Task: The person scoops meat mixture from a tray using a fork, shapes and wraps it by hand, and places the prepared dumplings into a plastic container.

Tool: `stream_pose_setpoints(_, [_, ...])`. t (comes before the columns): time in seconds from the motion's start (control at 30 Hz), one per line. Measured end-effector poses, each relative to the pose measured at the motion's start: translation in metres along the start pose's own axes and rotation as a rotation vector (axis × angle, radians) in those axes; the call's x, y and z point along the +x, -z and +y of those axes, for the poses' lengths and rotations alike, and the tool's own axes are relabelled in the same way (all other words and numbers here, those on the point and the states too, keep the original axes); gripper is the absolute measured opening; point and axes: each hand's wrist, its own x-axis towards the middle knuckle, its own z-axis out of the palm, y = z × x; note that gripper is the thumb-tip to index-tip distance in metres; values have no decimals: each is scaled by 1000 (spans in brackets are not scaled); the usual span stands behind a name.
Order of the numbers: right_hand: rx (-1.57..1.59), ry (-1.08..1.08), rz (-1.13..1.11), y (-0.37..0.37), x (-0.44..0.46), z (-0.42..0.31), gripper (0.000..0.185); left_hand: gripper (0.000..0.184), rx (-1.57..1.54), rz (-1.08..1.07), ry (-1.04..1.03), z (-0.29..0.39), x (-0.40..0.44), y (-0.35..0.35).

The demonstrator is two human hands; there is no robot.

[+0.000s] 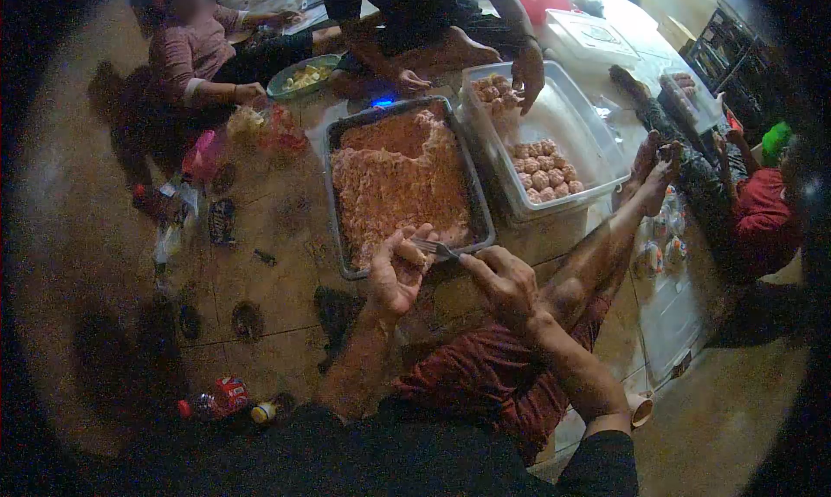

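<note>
My left hand (399,274) is palm up at the near edge of the dark tray (486,204), its fingers curled round a small lump of meat mix (410,253). My right hand (505,287) grips a metal fork (436,248), whose tines touch the lump or the fingertips beside it. Ground meat mix (394,185) fills most of the tray, lower at the far left part. To the right, a clear plastic bin (597,142) holds rows of meatballs (544,170) near its front and more at its far left corner.
Across the tray a person's hand (527,80) reaches into the bin. Another person (195,55) sits at the upper left by a green bowl (303,79). A person in red (762,211) is at the right. A red-labelled bottle (216,398) and a cup (640,409) are near me.
</note>
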Motion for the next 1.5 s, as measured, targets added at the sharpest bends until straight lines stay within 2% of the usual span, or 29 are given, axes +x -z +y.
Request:
stream_pose_setpoints(0.07, [54,-85,-66,-1,-1,-1,41,31,5,-14,13,-1,0,3])
stream_pose_setpoints(0.13, [-6,53,15,0,3,-2,41,37,36,-105,-12,0,-3,0])
stream_pose_setpoints(0.17, [-4,55,14,2,5,-4,41,37,37,-103,-15,2,-4,-3])
stream_pose_setpoints(0.27, [121,-49,-25,9,11,-11,38,46,-145,-113,57,7,-6,-10])
stream_pose_setpoints(0.33, [271,-60,-107,11,13,-10,33,64,-230,-209,139,11,-7,-11])
stream_pose_setpoints(0.37, [271,-60,-107,12,14,-9,33,64,-230,-209,138,13,-7,-12])
stream_pose_setpoints(0.43, [267,0,-147,11,15,-5,27,84,-254,-262,291,17,-8,-13])
stream_pose_setpoints(0.47, [267,0,-147,10,14,0,27,84,-254,-261,292,19,-9,-15])
stream_pose_setpoints(0.53, [99,48,-207,9,13,10,32,100,-320,-297,484,22,-12,-18])
stream_pose_setpoints(0.67, [9,95,-182,38,38,-5,18,108,-174,-438,510,21,-4,-7])
stream_pose_setpoints(0.73, [84,276,-104,31,44,1,15,115,-183,-520,564,14,-7,-20])
stream_pose_setpoints(0.77, [81,275,-101,38,46,-3,15,115,-181,-523,567,14,-11,-21])
stream_pose_setpoints(0.83, [-108,210,-272,58,55,-12,36,120,-180,-436,580,14,-18,-22])
stream_pose_setpoints(0.93, [63,200,-235,49,52,-1,42,120,-109,-388,572,17,-30,-42])
stream_pose_setpoints(0.97, [63,196,-233,40,45,10,42,120,-86,-372,571,16,-31,-43])
stream_pose_setpoints(1.03, [-16,190,-52,25,34,34,14,119,-172,-348,451,12,-21,-34])
stream_pose_setpoints(1.07, [-20,199,-49,30,37,30,14,119,-170,-355,443,12,-14,-32])
stream_pose_setpoints(1.13, [152,-34,-196,39,28,8,38,115,-171,-326,343,13,-11,-24])
stream_pose_setpoints(1.17, [154,-40,-199,32,21,5,38,115,-174,-320,347,10,-13,-24])
stream_pose_setpoints(1.23, [99,-98,-95,17,11,4,25,111,-245,-219,274,5,-13,-30])
stream_pose_setpoints(1.33, [267,-182,-13,18,7,-11,29,107,-317,-262,148,3,-4,-19])
stream_pose_setpoints(1.47, [137,-217,-112,0,-1,-3,26,104,-291,-225,269,12,-9,-26])
stream_pose_setpoints(1.5, [221,-150,-5,0,4,3,22,103,-202,-239,195,14,-3,-19])
